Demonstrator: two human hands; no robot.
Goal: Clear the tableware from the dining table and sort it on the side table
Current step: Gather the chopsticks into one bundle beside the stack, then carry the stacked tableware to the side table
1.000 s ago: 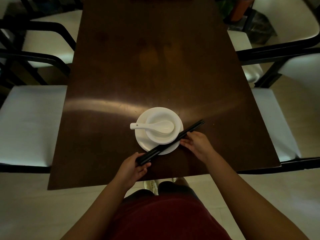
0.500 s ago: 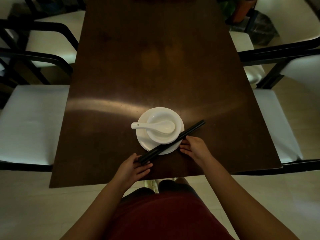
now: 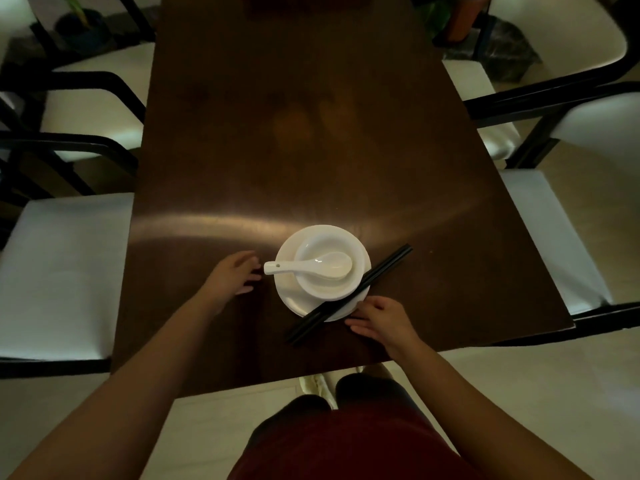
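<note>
A white plate [image 3: 287, 292] sits near the front edge of the dark wooden dining table [image 3: 294, 140]. A white bowl [image 3: 325, 289] stands on it, with a white ceramic spoon [image 3: 311, 266] lying across the bowl, handle pointing left. Black chopsticks [image 3: 349, 296] rest diagonally over the plate's near right rim. My left hand [image 3: 237, 273] hovers open just left of the spoon handle, holding nothing. My right hand [image 3: 381, 322] lies open at the plate's near right edge, fingertips next to the chopsticks.
White-cushioned chairs with black frames flank the table: one at the left [image 3: 59, 271], one at the right [image 3: 550, 237], more farther back. A potted plant [image 3: 83, 22] stands at the far left, dark bags [image 3: 509, 50] at the far right.
My left hand let go of the chopsticks' near end and moved up and left beside the spoon handle. The chopsticks stay lying across the plate. My right hand stays by the plate's edge.
</note>
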